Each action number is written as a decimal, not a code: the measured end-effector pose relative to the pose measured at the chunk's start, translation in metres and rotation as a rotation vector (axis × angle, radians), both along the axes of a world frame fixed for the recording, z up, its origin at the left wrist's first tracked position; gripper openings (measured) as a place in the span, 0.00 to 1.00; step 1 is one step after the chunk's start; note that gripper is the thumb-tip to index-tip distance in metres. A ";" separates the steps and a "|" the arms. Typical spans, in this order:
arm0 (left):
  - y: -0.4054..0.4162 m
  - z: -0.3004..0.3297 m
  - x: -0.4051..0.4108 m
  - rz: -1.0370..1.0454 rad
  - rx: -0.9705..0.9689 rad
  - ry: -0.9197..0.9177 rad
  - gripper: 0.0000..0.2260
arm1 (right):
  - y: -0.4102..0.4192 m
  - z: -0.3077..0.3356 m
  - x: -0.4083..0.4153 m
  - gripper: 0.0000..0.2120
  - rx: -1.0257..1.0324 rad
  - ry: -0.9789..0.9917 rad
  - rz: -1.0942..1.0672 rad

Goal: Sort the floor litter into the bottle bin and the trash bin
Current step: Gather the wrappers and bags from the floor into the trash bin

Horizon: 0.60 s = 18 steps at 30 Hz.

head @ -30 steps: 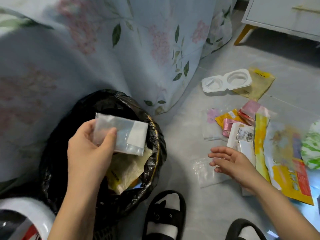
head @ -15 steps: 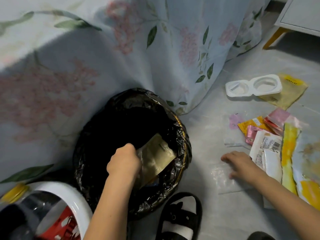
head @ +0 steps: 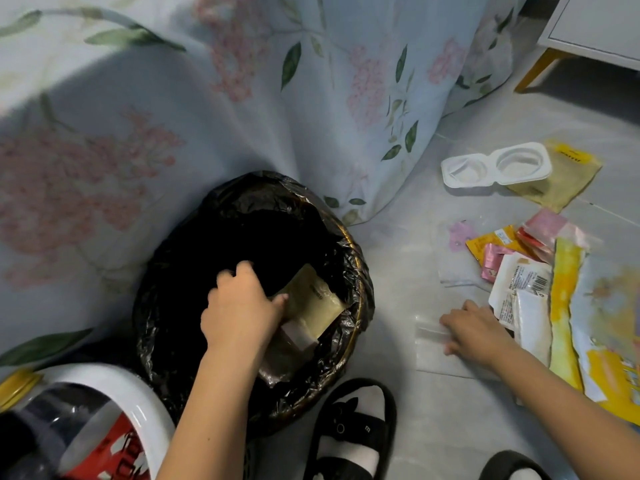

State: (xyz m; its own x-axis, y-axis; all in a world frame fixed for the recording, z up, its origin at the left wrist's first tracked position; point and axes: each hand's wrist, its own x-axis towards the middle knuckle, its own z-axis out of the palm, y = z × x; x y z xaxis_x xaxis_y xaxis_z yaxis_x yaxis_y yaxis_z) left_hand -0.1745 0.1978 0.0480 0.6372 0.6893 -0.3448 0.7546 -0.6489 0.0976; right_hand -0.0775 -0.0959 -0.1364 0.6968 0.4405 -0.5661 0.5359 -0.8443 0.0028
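Trash bin [head: 360, 271] taken as landmark: round, lined with a crumpled black bag, standing on pale floor tile against a draped floral bedsheet [head: 311, 98]. Left hand [head: 239, 306] inside the bin mouth, palm down, fingers spread and loosely bent; thumb tip touching the edge of a tan packet [head: 315, 303] leaning on the bin's right inner wall. Nothing visibly clamped in this hand; grip apart. Clear plastic wrapper [head: 287, 355] lying in the bin just under the wrist, below the tan packet. Right hand [head: 474, 337] well to the right of the bin, low on the floor, fingers curled down onto a transparent zip bag [head: 429, 355]; whether pinching or only pressing it, cannot tell. Litter pile further right of the bin: white barcode wrapper [head: 523, 282], yellow strip wrapper [head: 564, 306], small pink and orange sachets [head: 498, 251], large torn yellow-and-white package [head: 609, 341] at frame edge. White twin-cup plastic tray [head: 495, 168] up and right of the bin, overlapping a tan envelope [head: 568, 178]. White-rimmed bottle bin [head: 145, 403] touching the trash bin's lower left, red-labelled bottle [head: 114, 452] inside. Yellow lid [head: 17, 386] left of the white rim. Black sandal with white sock [head: 349, 431] just below the trash bin. White cabinet on a yellow leg [head: 540, 67] far upper right.
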 end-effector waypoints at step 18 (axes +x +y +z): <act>-0.063 0.053 0.016 -0.001 -0.978 -0.761 0.20 | 0.079 0.225 0.011 0.09 1.597 0.448 -0.733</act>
